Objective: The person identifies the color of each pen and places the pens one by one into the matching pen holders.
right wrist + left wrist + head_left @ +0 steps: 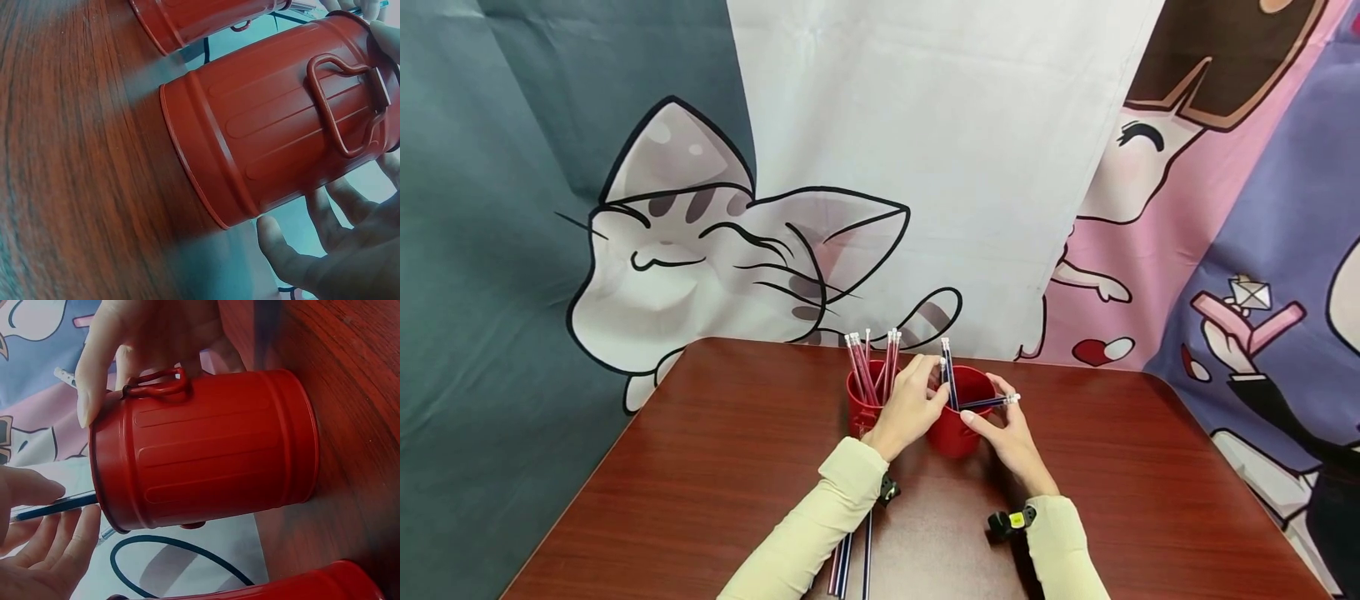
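Observation:
Two small red metal buckets stand side by side on the table. My right hand (1011, 437) holds the right bucket (953, 437), its thumb at the rim and its fingers spread along the far side. At that bucket's mouth my left hand (912, 404) pinches a dark blue pencil (65, 504) between thumb and fingers. Other dark blue pencils (951, 379) with white eraser ends lean inside the same bucket, one (988, 403) tilted over toward the right hand. Several pink pencils (861, 375) stand in the left bucket (857, 417), which the left hand partly covers.
Several loose pencils (847, 554) lie on the brown wooden table (722, 467) near its front, partly under the left sleeve (820, 525). Behind the table's far edge hangs a printed cloth (955, 150) with a cartoon cat.

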A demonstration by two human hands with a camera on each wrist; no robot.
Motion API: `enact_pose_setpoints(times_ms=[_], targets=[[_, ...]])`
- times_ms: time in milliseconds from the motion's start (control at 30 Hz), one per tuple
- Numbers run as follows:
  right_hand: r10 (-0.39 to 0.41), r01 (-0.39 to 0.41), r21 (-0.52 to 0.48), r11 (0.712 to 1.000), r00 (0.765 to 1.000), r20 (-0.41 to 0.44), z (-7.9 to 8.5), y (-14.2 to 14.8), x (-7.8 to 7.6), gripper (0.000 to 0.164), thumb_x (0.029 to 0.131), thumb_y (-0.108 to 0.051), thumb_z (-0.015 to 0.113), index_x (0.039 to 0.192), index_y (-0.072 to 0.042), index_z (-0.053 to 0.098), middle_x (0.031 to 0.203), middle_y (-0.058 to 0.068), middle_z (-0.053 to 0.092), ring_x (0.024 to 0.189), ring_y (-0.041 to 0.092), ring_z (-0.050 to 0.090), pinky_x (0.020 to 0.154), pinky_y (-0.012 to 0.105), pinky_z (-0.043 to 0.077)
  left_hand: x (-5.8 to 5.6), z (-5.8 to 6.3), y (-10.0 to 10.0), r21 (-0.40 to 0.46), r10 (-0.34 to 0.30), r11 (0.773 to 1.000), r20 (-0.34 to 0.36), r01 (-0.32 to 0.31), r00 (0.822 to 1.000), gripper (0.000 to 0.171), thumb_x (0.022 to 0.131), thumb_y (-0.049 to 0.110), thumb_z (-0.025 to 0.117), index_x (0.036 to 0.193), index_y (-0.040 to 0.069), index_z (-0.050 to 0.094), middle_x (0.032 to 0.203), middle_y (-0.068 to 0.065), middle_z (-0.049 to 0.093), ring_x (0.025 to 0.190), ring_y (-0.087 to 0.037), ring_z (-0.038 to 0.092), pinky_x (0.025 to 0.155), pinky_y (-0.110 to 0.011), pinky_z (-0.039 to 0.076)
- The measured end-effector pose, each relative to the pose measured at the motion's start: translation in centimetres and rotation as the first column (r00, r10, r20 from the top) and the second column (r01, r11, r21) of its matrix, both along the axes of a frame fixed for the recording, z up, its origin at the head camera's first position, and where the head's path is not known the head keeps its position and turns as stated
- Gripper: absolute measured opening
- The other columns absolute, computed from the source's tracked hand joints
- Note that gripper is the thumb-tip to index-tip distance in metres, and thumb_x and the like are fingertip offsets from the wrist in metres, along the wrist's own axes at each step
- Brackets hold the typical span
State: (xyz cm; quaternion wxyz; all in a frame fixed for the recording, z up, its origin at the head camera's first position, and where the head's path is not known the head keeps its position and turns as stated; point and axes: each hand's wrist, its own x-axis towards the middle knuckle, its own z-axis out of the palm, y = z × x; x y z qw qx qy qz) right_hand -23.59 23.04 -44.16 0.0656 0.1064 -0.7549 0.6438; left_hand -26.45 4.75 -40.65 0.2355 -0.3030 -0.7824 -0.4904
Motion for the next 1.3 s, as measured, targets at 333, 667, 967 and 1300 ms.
enact_pose_setpoints(times_ms=[333,667,967,1300], targets=[[0.009,-0.009,-0.012,1.000,1.000,-0.004,0.0,0.0,-0.2,0.071,0.082,-0.010,0.067,0.141,-0.011,0.027,0.138,0.013,0.038,0.123,0.031,0.037,0.100,0.051,0.031,0.1,0.0,-0.2,-0.009,-0.015,1.000,0.020,0.015,1.000,0.028,0.081,-0.002,0.061,0.108,-0.005,0.054,0.088,-0.008,0.054,0.076,-0.014,0.057,0.064,-0.020,0.053],[0.007,-0.007,-0.006,1.000,1.000,0.009,-0.1,0.0,-0.1,0.071,0.082,-0.012,0.068,0.140,-0.013,0.028,0.137,0.012,0.040,0.122,0.030,0.039,0.100,0.046,0.034,0.8,-0.5,-1.0,-0.019,0.000,1.000,0.046,0.001,0.999,0.034,0.079,-0.001,0.065,0.109,-0.004,0.052,0.092,-0.012,0.053,0.079,-0.019,0.059,0.067,-0.021,0.053],[0.012,-0.012,-0.025,1.000,1.000,0.010,0.0,0.1,0.1,0.070,0.082,-0.011,0.067,0.140,-0.011,0.027,0.138,0.015,0.039,0.124,0.032,0.036,0.102,0.052,0.029,1.9,-0.7,-2.9,-0.081,0.005,0.997,0.077,0.001,0.997,0.030,0.079,0.000,0.064,0.106,0.000,0.053,0.090,-0.008,0.054,0.075,-0.014,0.059,0.067,-0.017,0.051],[0.015,-0.015,-0.020,1.000,0.999,0.030,0.1,0.1,0.3,0.071,0.083,-0.012,0.066,0.141,-0.013,0.026,0.138,0.014,0.038,0.124,0.030,0.035,0.103,0.053,0.029,3.9,-0.9,-5.1,-0.177,-0.045,0.983,0.044,0.052,0.998,0.028,0.079,0.003,0.065,0.105,0.004,0.054,0.089,-0.008,0.055,0.074,-0.014,0.059,0.068,-0.021,0.051]])
